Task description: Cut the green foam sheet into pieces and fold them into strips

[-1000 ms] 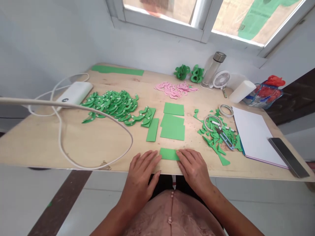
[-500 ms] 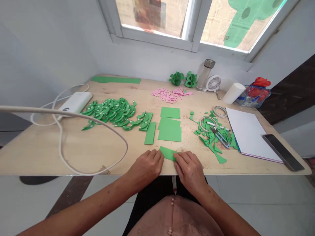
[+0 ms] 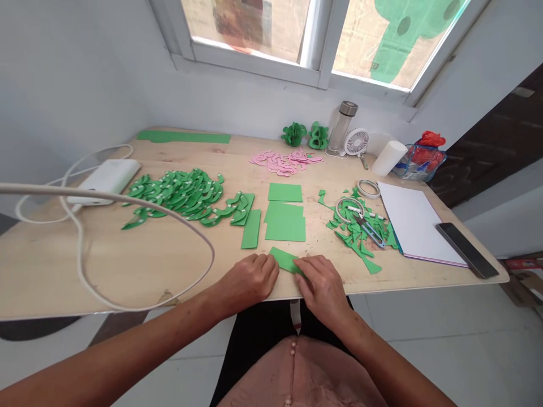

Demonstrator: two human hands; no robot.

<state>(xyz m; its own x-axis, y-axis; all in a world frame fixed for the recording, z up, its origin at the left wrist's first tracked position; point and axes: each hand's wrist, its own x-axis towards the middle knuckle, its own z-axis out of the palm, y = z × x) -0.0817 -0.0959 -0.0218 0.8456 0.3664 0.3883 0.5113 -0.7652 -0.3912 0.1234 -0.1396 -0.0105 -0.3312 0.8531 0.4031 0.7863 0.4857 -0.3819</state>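
A small green paper strip (image 3: 283, 259) lies at the table's front edge, between my two hands. My left hand (image 3: 255, 277) is closed at its left end, fingers curled onto the paper. The fingers of my right hand (image 3: 319, 282) pinch the right end. Just beyond are green paper rectangles (image 3: 285, 228) and, to their left, a narrow green strip (image 3: 251, 229). A pile of curved green pieces (image 3: 182, 194) with small white patches spreads further left. Green scraps (image 3: 360, 240) lie to the right, with blue-handled scissors (image 3: 371, 233) on them.
A white cable (image 3: 207, 243) loops over the left side from a white box (image 3: 106, 180). Pink cutouts (image 3: 284, 162), a glass bottle (image 3: 341, 130) and a small fan (image 3: 356, 142) stand or lie behind. White sheets (image 3: 418, 223) and a phone (image 3: 466, 250) are at right.
The view has shifted and turned slightly. The green strip is now tilted more, its right end lower, with both hands still at it.
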